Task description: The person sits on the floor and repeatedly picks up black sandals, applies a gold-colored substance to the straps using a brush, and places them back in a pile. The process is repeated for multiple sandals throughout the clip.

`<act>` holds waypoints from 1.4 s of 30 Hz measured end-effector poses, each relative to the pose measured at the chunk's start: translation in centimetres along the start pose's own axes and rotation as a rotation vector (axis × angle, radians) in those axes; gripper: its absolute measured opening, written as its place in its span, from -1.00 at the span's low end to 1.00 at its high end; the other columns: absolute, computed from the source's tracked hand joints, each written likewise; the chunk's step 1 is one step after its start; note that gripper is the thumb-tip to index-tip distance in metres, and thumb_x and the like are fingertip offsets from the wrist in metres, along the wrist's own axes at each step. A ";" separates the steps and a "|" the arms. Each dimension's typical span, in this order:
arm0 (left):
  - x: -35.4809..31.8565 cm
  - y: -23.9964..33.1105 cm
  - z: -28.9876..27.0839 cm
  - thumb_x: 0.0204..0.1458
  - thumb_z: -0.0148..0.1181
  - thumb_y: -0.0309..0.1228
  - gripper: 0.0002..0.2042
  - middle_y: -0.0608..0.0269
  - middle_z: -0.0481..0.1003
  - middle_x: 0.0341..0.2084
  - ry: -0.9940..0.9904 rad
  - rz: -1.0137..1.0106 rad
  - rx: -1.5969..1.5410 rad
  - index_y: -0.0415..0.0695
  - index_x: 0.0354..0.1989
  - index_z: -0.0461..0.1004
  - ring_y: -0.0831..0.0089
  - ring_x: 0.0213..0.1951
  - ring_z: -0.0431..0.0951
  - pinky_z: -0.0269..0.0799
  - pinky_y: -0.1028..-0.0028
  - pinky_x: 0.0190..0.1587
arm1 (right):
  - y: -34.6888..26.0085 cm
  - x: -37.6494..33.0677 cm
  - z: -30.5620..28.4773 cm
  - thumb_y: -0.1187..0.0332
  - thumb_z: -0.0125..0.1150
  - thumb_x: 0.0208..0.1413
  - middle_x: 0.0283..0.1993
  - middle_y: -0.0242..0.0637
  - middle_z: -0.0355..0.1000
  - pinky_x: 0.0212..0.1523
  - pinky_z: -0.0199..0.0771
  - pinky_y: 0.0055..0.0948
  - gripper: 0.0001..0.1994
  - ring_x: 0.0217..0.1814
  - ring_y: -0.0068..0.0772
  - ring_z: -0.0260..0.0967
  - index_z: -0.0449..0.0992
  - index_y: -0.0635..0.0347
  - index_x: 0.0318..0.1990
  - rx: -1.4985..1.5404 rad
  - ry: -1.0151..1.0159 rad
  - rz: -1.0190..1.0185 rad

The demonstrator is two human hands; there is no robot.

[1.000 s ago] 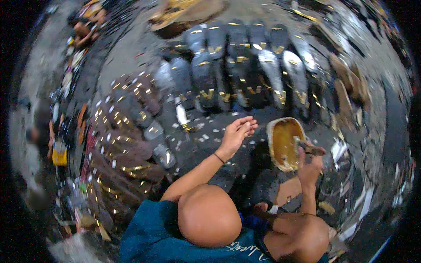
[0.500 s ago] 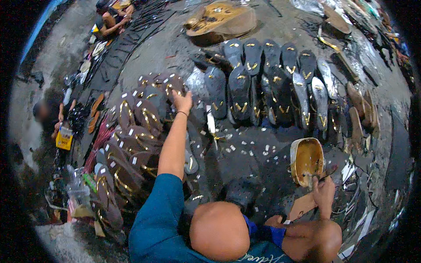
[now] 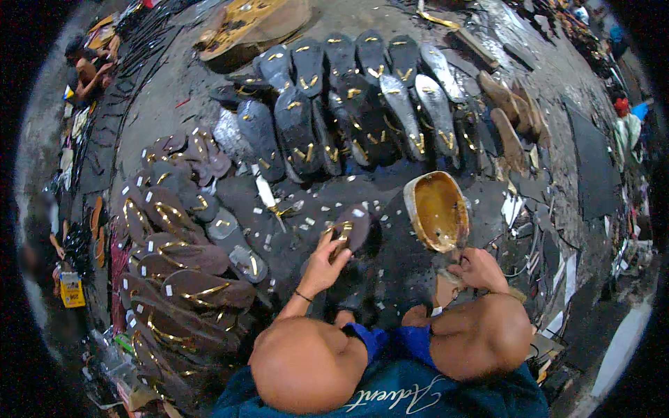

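Just in front of my knees, my left hand [image 3: 322, 266] grips a dark brown sandal [image 3: 358, 221] with gold trim by its strap end. The sandal's far end points away from me, a small white tag on it. My right hand [image 3: 483, 270] is closed low at the near end of an oval tub [image 3: 414, 214] with amber-brown stuff inside. What its fingers hold is hidden. Beneath that hand lies a tan flat piece [image 3: 446, 289]. Left of my left hand, several brown sandals [image 3: 209, 288] with gold straps lie heaped and overlapping.
Rows of black sandals [image 3: 295, 124] with gold pieces stand beyond the tub. A large yellowish block [image 3: 254, 24] lies at the far left. White scraps dot the dark floor. Brown sole shapes [image 3: 507, 129] lean at the right. Another person [image 3: 90, 70] sits far left.
My left hand has come from the far end of the brown heap back toward my knees, now with a brown sandal. My right hand stays near the tub. The whole view has shifted.
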State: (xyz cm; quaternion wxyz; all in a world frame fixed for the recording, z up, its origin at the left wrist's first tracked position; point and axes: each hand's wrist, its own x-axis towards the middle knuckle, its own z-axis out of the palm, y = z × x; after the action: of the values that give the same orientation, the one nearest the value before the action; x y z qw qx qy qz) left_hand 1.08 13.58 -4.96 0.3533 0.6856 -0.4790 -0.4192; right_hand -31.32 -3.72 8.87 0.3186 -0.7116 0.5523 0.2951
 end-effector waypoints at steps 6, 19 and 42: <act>6.3 0.9 2.2 0.03 0.14 0.06 -0.26 -0.07 -0.15 0.42 -0.160 0.305 0.565 0.01 0.37 0.13 -0.04 0.44 -0.23 -0.40 -0.04 0.38 | -3.7 1.5 -4.8 0.25 0.14 0.24 -0.15 -0.30 0.52 -0.17 0.50 -0.46 -0.75 -0.13 -0.47 0.47 0.46 0.25 -0.08 1.750 0.007 -0.484; 9.3 12.1 -2.7 0.30 -0.23 -0.16 -0.57 0.10 0.51 -0.04 -0.071 -0.049 -1.209 -0.14 0.16 0.36 0.30 -0.06 0.56 0.50 0.27 0.02 | -15.1 1.4 -3.1 0.58 0.26 -0.19 -0.20 -0.21 0.56 -0.16 0.45 -0.24 -0.62 -0.17 -0.13 0.50 0.60 0.05 -0.12 0.598 0.808 -1.268; 6.9 12.7 -1.8 0.21 -0.26 0.02 -0.39 -0.01 0.27 0.23 -0.197 -0.152 -1.521 -0.14 0.32 0.16 0.10 0.16 0.39 0.35 0.13 0.19 | -12.6 6.7 -7.1 0.42 0.28 0.08 -0.23 -0.15 0.56 -0.17 0.49 -0.44 -0.79 -0.24 -0.40 0.52 0.54 0.26 -0.13 0.978 0.787 -0.947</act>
State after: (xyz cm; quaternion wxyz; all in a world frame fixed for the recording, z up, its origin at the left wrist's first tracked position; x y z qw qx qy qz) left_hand -0.56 3.48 5.32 0.6532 0.2447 -0.0400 -0.7155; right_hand -17.13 -10.95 9.69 0.4686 -0.7025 0.3296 -0.4224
